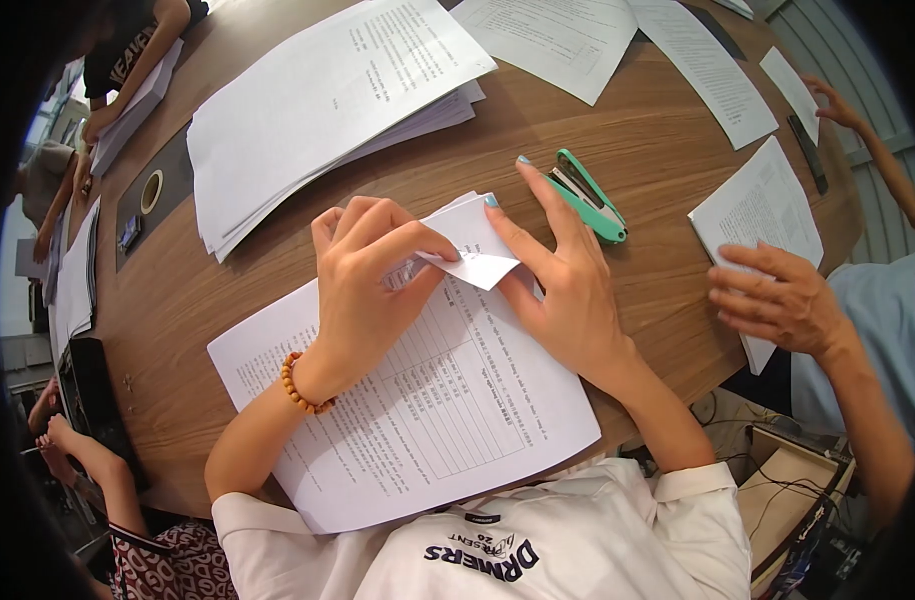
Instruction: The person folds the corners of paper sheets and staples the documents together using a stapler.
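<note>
A stack of printed sheets (418,400) lies in front of me at the table's near edge, its top sheet carrying text and a ruled table. My left hand (363,265), with a bead bracelet (306,385) on the wrist, pinches the turned-up corner (486,268) of the sheets between thumb and fingers. On the other side, my right hand (568,285) holds the same corner, thumb low against the paper and index finger at its upper edge. Another finger stretches out toward a green stapler (590,200), which lies on the table just beyond.
A thick paper pile (328,110) lies beyond my hands, with loose sheets (558,40) farther back. At right, a co-worker's hand (778,300) rests by another stack (768,210). A tape roll (152,192) sits on the left. Other people work around the wooden table (658,190).
</note>
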Demonstrator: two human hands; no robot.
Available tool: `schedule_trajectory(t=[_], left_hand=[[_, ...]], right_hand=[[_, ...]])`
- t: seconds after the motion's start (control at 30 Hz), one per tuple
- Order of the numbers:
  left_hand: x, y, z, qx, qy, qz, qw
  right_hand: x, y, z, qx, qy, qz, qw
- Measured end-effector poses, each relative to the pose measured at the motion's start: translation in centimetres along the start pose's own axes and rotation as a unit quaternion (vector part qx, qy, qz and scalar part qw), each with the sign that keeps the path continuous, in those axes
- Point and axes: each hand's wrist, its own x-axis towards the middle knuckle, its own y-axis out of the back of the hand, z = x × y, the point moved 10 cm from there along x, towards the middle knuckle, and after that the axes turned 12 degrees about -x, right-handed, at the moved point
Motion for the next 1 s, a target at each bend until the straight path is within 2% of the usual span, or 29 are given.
schedule_trajectory(t=[0.17,0.23,0.63,0.67,0.73,0.83,0.9,1.0], left_hand=[[0.2,0.4,0.4,-0.011,-0.008,0.022,1.000],[0.2,0.2,0.2,-0.010,0.004,0.012,1.000],[0.1,0.5,0.5,-0.002,-0.003,0.030,1.000],[0.2,0.5,0.1,-0.028,0.014,0.031,0.999],[0.3,0.5,-0.1,-0.054,0.032,0.033,0.998],[0.1,0.2,-1.0,-0.098,0.072,0.035,0.992],[0.0,0.0,0.1,-0.026,-0.013,0.005,1.000],[-0.1,0.1,0.7,-0.012,-0.028,0.007,1.000]], right_hand=[[0.2,0.1,-0.2,0.006,0.005,-0.003,1.000],[0.2,0.5,-0.9,-0.017,0.035,0.020,0.999],[-0.3,1.7,-2.0,-0.078,0.069,0.100,0.990],[-0.3,1.6,-2.1,-0.078,0.069,0.100,0.990],[-0.1,1.2,-0.6,-0.018,-0.003,0.085,0.996],[0.0,0.4,-0.2,-0.001,-0.007,0.029,1.000],[0.1,0.3,-0.2,-0.013,-0.001,0.022,1.000],[0.2,0.0,-0.3,-0.026,0.010,0.003,1.000]])
